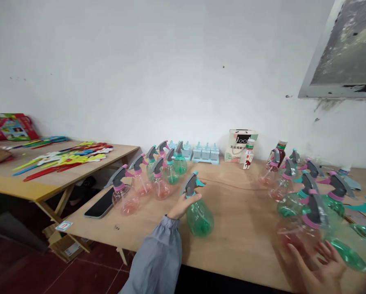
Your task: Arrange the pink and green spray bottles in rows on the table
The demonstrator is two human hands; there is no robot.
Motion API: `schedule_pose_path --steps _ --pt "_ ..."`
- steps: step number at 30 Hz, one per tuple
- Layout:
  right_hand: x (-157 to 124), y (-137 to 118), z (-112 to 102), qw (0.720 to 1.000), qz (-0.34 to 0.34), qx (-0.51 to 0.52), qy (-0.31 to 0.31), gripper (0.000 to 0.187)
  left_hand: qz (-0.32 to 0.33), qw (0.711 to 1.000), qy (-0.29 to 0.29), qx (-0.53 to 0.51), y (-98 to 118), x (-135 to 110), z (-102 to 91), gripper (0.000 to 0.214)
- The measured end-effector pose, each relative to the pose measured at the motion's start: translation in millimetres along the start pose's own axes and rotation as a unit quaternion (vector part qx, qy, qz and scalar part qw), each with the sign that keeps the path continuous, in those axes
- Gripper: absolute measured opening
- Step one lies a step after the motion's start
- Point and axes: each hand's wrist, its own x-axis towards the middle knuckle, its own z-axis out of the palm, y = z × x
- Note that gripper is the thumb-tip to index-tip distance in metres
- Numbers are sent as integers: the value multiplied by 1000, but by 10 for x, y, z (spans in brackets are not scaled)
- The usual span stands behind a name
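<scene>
Nearest us, our right hand (322, 267) lies open, fingers spread against a blurred pink spray bottle (293, 234). Farther out, our left hand (181, 207) is clamped on the neck of a translucent green spray bottle (199, 220), grey-triggered, upright on the surface (241, 228).

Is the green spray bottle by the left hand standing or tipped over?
Upright: the green spray bottle sits base-down on the table, nozzle on top, left hand gripping its neck.

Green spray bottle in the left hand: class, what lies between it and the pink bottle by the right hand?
Nothing: the head view shows only bare table between the green spray bottle and the pink bottle.
</scene>
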Motion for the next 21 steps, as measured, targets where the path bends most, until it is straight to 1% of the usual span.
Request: schedule_pose_path --steps 1,3,5,7,9,11,12,14,16,17,19,21 --pt "-52 -100 82 1000 0 4 -18 96 -9 1000 -14 -27 15 28 2 63" --pt "-97 -296 323 995 -26 32 -88 92 -19 997 -43 -64 47 121 5 62" --pt "-30 -464 653 984 -59 55 -161 87 -25 994 -69 -82 71 246 15 57" --pt "128 -591 1023 973 -87 49 -207 80 -29 991 -83 -99 71 374 34 54" --pt "307 -676 1371 968 -103 36 -226 81 -32 989 -77 -123 37 470 63 53" --pt "433 -717 1639 971 -107 33 -213 83 -46 988 -51 -142 -22 511 94 52" --pt "466 -721 1732 973 -109 34 -200 83 -56 987 -32 -147 -54 510 108 50" --pt "477 -700 1836 977 -116 35 -176 84 -67 986 3 -151 -100 476 131 45" --pt "447 -655 1856 978 -125 36 -165 86 -54 987 24 -148 -112 424 150 39" --pt "429 -631 1848 977 -128 38 -164 87 -39 988 25 -147 -106 398 159 38" --pt "403 -591 1824 977 -128 45 -165 87 -9 988 8 -156 -86 357 182 38" --pt "396 -573 1808 977 -122 52 -169 87 9 986 -11 -167 -78 335 215 39"
